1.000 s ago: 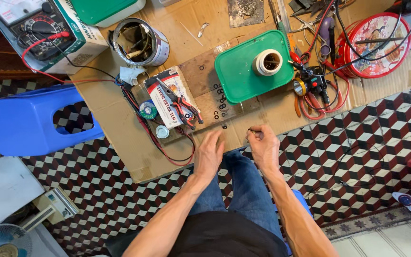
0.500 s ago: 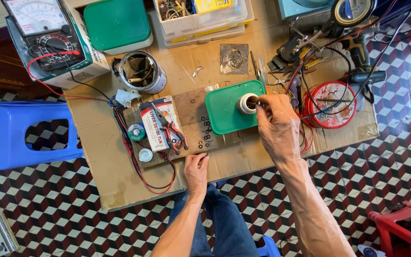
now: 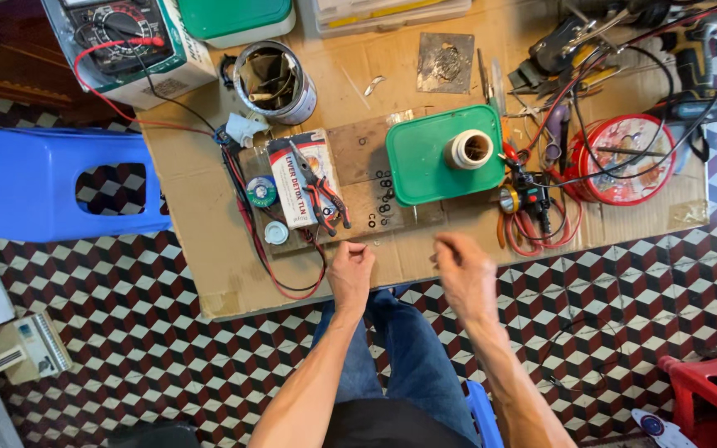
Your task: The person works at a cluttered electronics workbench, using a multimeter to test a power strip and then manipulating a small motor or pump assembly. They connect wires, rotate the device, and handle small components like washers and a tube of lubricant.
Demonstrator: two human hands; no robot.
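My right hand (image 3: 466, 278) has come back from the tape roll (image 3: 469, 149), which it was touching half a second ago on the green lid (image 3: 425, 170) at the upper middle of the frame; now it hovers over the near edge of the bench (image 3: 209, 249), blurred, fingers loosely curled, and I cannot tell whether it holds anything small. The roll stands alone on the lid, well apart from both hands. My left hand (image 3: 352, 270) has stayed at the bench's near edge, lower middle of the frame, closed into a loose fist, just below the wooden board (image 3: 358, 207). On that board, just up and left of my left hand, the red-handled pliers (image 3: 325, 195) lie across a small printed box (image 3: 296, 174). A tin can (image 3: 274, 81) sits further up, the meter (image 3: 126, 33) at the upper left, and a red wire reel (image 3: 624, 158) to the right of the lid.
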